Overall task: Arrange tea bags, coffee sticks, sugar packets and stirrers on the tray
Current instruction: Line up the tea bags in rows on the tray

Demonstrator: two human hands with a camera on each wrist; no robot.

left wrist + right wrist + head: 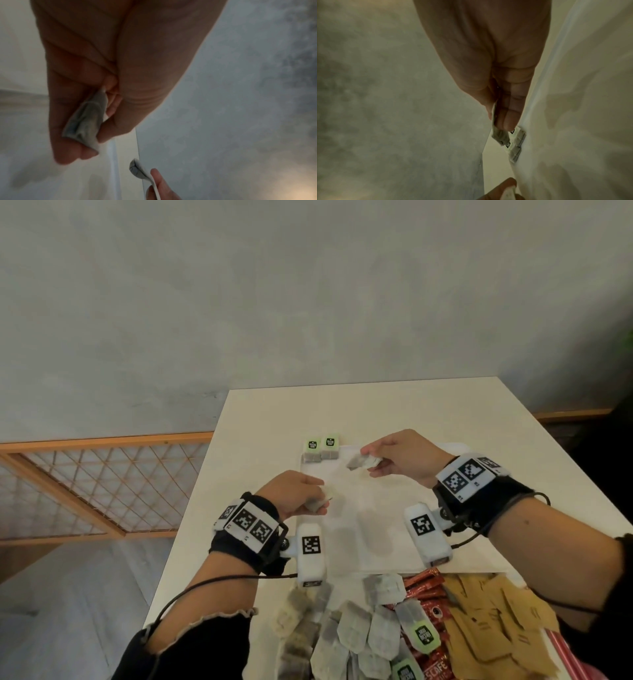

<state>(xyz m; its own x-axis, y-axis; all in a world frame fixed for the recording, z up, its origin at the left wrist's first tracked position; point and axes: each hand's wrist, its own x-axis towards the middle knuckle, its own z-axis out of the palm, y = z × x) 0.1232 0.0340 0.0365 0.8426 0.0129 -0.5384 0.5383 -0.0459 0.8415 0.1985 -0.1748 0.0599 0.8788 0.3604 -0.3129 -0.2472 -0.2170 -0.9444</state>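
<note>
A white tray (383,556) lies on the white table. Two tea bags with green tags (322,449) sit side by side at its far left corner, also visible in the right wrist view as tea bags (516,143). My left hand (301,494) hovers over the tray's left part and pinches a grey tea bag (320,503) between thumb and fingers, the same tea bag (85,121) up close. My right hand (400,460) holds another tea bag (363,463) just right of the placed pair, its tea bag (500,136) hanging below the fingertips.
Near the table's front edge lies a heap of loose tea bags (346,628), red coffee sticks (424,594) and brown sugar packets (493,621). Pink stirrers (568,659) show at the bottom right. A wooden lattice rail (96,484) stands left of the table.
</note>
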